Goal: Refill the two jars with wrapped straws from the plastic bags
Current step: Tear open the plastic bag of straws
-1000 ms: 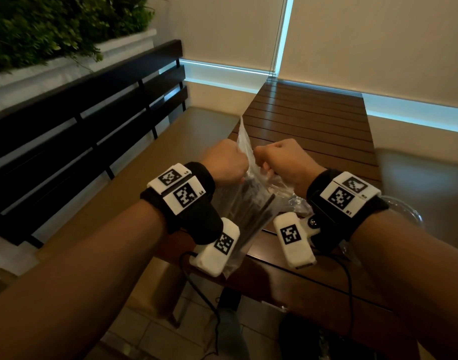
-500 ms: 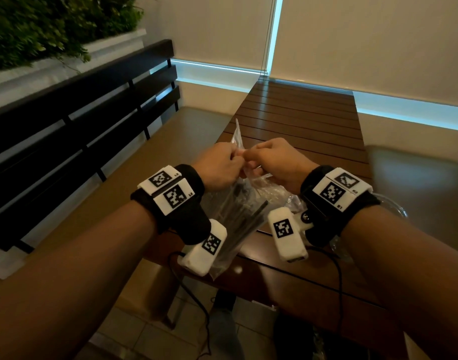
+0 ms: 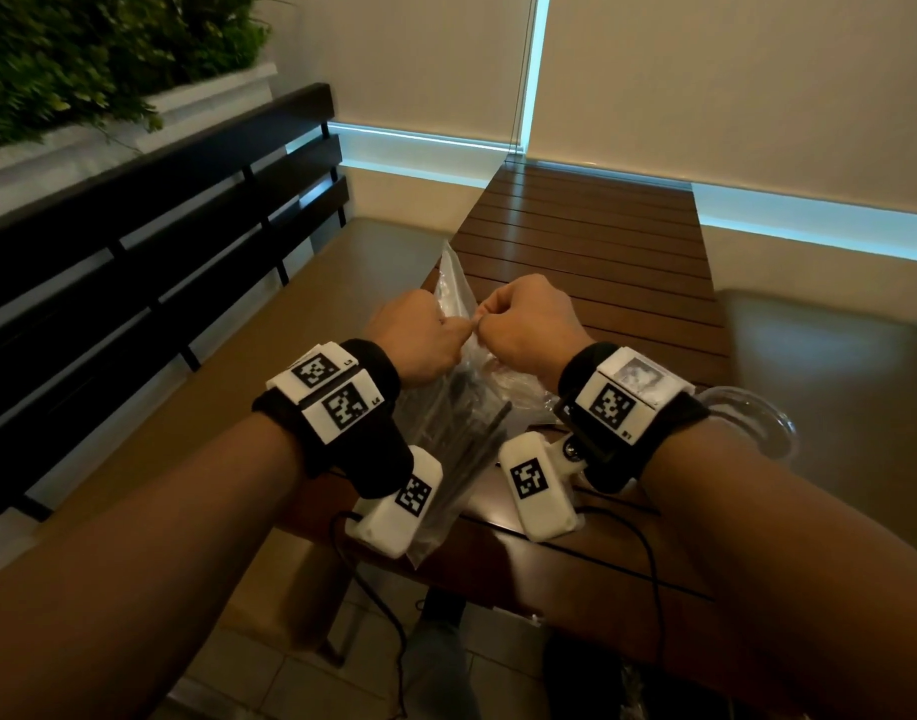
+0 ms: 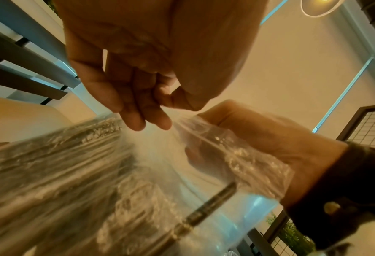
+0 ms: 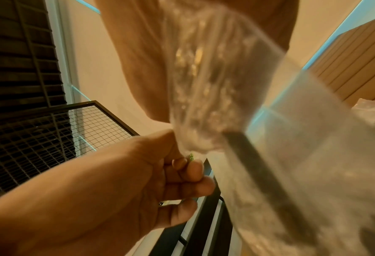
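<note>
A clear plastic bag [image 3: 448,407] of dark wrapped straws [image 3: 477,449] hangs over the near edge of the wooden slat table [image 3: 591,262]. My left hand [image 3: 420,335] and right hand [image 3: 524,330] are both fisted and pinch the bag's top edge, knuckles almost touching. In the left wrist view my left hand [image 4: 147,119] curls above the bag [image 4: 83,173], and one dark straw [image 4: 210,202] shows through the plastic. In the right wrist view the bag [image 5: 313,155] hangs from my right hand [image 5: 138,60]. A clear glass jar [image 3: 757,423] stands behind my right wrist, mostly hidden.
A black slatted bench back [image 3: 150,241] and its tan seat [image 3: 300,324] run along the left of the table. Above it sits a planter with green plants [image 3: 82,59]. More crumpled plastic [image 5: 374,112] lies on the table. Camera cables [image 3: 373,605] dangle below my wrists.
My hands, a little apart on the bag's top one second ago, have closed together and now pinch it almost knuckle to knuckle. The bag still hangs in the same place.
</note>
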Demonstrator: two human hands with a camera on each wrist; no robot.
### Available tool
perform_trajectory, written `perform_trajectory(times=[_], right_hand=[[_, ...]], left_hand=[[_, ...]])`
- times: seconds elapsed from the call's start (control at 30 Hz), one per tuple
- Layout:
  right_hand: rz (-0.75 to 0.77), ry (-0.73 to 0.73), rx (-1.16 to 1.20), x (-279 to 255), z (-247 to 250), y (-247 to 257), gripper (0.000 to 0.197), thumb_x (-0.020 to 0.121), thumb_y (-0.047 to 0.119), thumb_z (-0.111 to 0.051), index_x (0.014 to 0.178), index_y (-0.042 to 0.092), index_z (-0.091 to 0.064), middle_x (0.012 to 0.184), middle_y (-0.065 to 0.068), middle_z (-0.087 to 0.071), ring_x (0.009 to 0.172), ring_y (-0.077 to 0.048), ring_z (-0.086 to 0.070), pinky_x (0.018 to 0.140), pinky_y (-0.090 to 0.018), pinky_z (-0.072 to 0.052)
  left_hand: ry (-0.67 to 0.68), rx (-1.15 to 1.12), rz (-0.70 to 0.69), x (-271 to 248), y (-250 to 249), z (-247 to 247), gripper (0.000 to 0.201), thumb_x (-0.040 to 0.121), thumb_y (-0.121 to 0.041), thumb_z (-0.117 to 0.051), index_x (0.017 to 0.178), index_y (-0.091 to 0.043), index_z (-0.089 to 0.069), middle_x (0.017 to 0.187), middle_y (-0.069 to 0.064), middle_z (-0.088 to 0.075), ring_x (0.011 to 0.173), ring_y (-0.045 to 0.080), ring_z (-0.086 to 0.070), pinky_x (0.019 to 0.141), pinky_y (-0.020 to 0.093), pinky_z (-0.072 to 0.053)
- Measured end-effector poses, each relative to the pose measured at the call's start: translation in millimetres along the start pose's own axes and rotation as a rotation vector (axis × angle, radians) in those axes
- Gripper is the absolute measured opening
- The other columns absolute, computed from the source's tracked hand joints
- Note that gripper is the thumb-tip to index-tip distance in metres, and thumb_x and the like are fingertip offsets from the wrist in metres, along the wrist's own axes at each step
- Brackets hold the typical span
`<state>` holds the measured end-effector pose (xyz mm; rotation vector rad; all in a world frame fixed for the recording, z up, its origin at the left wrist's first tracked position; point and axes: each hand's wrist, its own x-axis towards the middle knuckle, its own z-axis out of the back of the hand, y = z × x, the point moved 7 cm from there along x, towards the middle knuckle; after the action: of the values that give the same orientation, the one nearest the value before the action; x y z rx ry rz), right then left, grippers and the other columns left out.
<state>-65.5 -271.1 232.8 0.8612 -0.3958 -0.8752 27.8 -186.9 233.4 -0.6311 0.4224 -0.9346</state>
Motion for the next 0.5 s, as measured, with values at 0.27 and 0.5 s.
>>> perform_trajectory(times=[0.27, 0.5], right_hand=[[0.016, 0.091, 0.085, 1, -4, 0, 0.018, 0.093, 0.012, -0.060, 0.079, 0.009, -0.071, 0.081, -0.007, -0.070, 0.070, -0.019, -0.068, 0.062, -0.032, -0.060], [0.001, -0.053, 0.089, 7, 17, -12, 0.016, 0.092, 0.011, -0.061, 0.081, 0.011, -0.072, 0.084, -0.004, -0.072, 0.079, -0.019, -0.072, 0.073, -0.039, -0.062]], left_hand=[[0.136, -0.021, 0.004, 8, -7, -8, 0.033, 0.101, -0.016, -0.044, 0.075, -0.006, -0.062, 0.075, 0.008, -0.063, 0.062, 0.016, -0.057, 0.060, 0.024, -0.048], [0.016, -0.107, 0.044, 18, 1, 8, 0.042, 0.100, -0.028, -0.044, 0.062, -0.011, -0.055, 0.058, 0.005, -0.054, 0.052, 0.018, -0.049, 0.051, 0.027, -0.040]])
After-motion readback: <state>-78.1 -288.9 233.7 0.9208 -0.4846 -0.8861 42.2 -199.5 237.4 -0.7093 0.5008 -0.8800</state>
